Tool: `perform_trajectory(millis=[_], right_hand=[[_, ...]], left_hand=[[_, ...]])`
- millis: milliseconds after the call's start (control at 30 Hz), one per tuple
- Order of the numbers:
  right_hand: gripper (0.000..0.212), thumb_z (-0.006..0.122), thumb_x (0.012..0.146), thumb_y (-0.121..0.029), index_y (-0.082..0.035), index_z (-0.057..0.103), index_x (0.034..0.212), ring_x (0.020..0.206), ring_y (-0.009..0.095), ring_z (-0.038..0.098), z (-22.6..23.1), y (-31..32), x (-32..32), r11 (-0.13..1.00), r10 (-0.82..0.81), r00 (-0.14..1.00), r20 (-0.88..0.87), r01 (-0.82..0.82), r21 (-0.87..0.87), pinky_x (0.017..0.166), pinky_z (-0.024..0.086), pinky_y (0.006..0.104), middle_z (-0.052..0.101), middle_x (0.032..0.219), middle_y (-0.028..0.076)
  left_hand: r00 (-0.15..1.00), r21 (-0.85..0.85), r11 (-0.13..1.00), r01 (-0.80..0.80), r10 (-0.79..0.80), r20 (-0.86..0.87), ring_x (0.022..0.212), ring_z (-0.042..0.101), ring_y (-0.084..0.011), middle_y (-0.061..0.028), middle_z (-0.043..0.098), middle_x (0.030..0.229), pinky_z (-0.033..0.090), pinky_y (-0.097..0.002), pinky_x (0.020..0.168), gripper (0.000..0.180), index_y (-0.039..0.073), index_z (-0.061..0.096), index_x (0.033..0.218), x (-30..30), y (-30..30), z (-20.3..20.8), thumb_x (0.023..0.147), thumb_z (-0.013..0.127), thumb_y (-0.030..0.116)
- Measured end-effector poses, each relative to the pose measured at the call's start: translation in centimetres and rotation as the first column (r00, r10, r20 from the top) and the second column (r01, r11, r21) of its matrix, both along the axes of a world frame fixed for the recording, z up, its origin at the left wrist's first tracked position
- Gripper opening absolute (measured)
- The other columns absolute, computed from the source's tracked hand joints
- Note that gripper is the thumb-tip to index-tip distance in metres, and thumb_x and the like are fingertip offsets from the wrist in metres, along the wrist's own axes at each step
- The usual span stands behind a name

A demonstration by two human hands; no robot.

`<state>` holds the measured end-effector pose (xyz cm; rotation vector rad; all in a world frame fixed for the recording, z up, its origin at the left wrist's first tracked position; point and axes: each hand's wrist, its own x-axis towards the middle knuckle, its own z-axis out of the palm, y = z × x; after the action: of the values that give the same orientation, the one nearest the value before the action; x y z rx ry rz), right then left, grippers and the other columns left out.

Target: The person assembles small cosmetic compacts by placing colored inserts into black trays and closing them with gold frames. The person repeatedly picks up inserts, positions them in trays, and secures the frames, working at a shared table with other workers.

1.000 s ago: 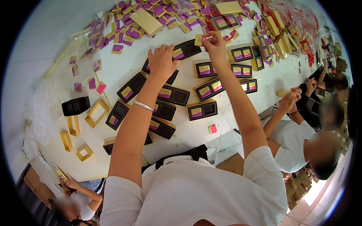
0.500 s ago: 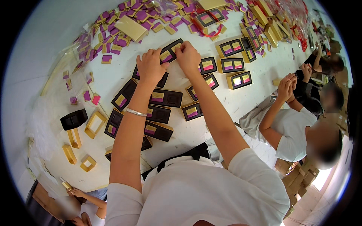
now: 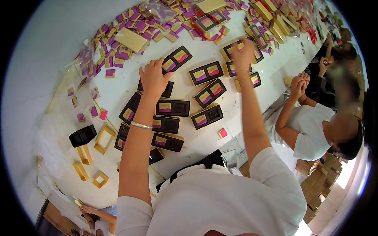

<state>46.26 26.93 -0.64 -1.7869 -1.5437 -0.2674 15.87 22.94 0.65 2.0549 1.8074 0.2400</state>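
**On the pale table (image 3: 130, 74), two hands among small boxes**

At far left, a black tray (image 3: 82, 136) lies near gold frames (image 3: 81, 172). Right of them, the left hand (image 3: 154, 78) has its fingers loosely spread, gripping nothing; its thumb is at the near end of a two-compartment box (image 3: 176, 61), though contact is unclear. That box looks light and fairly stiff, probably card; its long sides seem the best hold, since the wrapped pieces (image 3: 181, 56) inside could slide out if tilted. Farther right, the right hand (image 3: 243, 55) is blurred above another dark-lined box (image 3: 227, 51); whether its fingers close on anything, I cannot tell.
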Motion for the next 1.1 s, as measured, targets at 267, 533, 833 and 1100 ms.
perform_trajectory(millis=[267, 533, 833, 1100], right_hand=[[0.034, 0.072, 0.069, -0.032, -0.005, 0.054, 0.081, 0.087, 0.032, 0.057, -1.6, -1.8, 13.1, 0.818, -0.073, 0.992, 0.106, 0.121, -0.563, 0.073, 0.046, 0.0414, 0.059, 0.096, 0.013], [0.056, 0.058, 0.076, -0.059, -0.004, 0.056, 0.085, 0.084, 0.034, 0.062, -0.3, -0.5, 9.5, 0.644, -0.194, 0.979, 0.069, 0.180, -0.744, 0.069, 0.047, 0.0428, 0.064, 0.081, 0.015], [0.029, 0.056, 0.085, -0.031, -0.003, 0.062, 0.080, 0.074, 0.032, 0.061, 5.9, 3.5, 7.6, 0.815, -0.193, 0.980, -0.048, 0.133, -0.564, 0.061, 0.047, 0.0405, 0.063, 0.085, 0.016], [0.027, 0.055, 0.082, -0.011, 0.001, 0.056, 0.106, 0.099, 0.035, 0.054, -0.9, 17.9, 13.4, 0.946, 0.290, 0.956, 0.030, -0.282, -0.157, 0.083, 0.044, 0.0423, 0.057, 0.106, 0.020]], left_hand=[[0.986, 0.343, 0.938, -0.051, -0.007, 0.165, 0.113, 0.045, -0.0287, -0.0088, 0.052, 0.117, 0.027, -0.0544, 0.100, 0.053, 0.011, 0.050, 0.122, 3.1, -0.4, 1.9, 0.076, 0.068, 0.030], [0.862, 0.275, 0.948, 0.157, -0.268, 0.430, 0.105, 0.048, -0.0307, -0.0120, 0.053, 0.110, 0.037, -0.0439, 0.091, 0.042, 0.007, 0.054, 0.114, 10.6, -2.8, 3.7, 0.077, 0.066, 0.023], [0.848, 0.211, 0.833, 0.511, -0.529, 0.033, 0.135, 0.019, -0.0325, -0.0123, 0.027, 0.145, 0.013, -0.0618, 0.105, 0.063, 0.015, 0.041, 0.134, 18.8, 1.2, 1.2, 0.081, 0.060, 0.043], [0.798, 0.250, 0.784, 0.568, -0.599, 0.064, 0.136, 0.019, -0.0304, -0.0097, 0.030, 0.143, 0.016, -0.0634, 0.103, 0.058, 0.013, 0.046, 0.130, 21.3, 3.7, -1.4, 0.083, 0.054, 0.047]])
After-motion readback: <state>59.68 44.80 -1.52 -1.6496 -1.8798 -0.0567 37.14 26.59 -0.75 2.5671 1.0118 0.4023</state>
